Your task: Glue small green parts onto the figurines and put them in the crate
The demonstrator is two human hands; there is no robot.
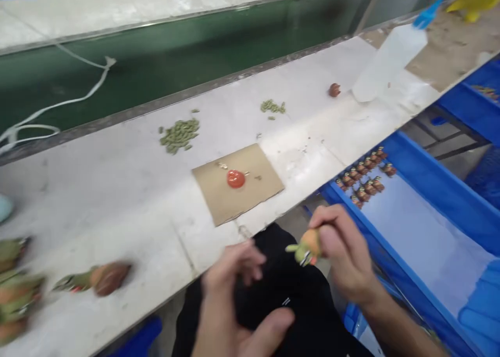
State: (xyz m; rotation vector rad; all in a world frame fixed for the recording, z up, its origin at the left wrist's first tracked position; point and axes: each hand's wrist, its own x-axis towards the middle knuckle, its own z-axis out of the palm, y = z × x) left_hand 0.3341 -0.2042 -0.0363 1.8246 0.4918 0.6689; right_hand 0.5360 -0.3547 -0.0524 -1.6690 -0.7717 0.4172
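My right hand [344, 258] holds a small green and orange toy figure [307, 249] just off the front edge of the white table [117, 201]. My left hand [234, 305] hovers over my lap with its fingers spread and nothing in it. A piece of brown cardboard [238, 182] lies on the table ahead, and a small red blob [236, 178] sits on it. Several similar figures [94, 279] lie blurred at the table's left end.
Two heaps of small green parts [179, 135] [272, 106] lie farther back. A white squeeze bottle [388, 60] and a brown piece [334, 90] are at the right. A blue tray [429, 190] beside me holds several finished figures [365, 179]. A white cord [58, 107] crosses a green belt.
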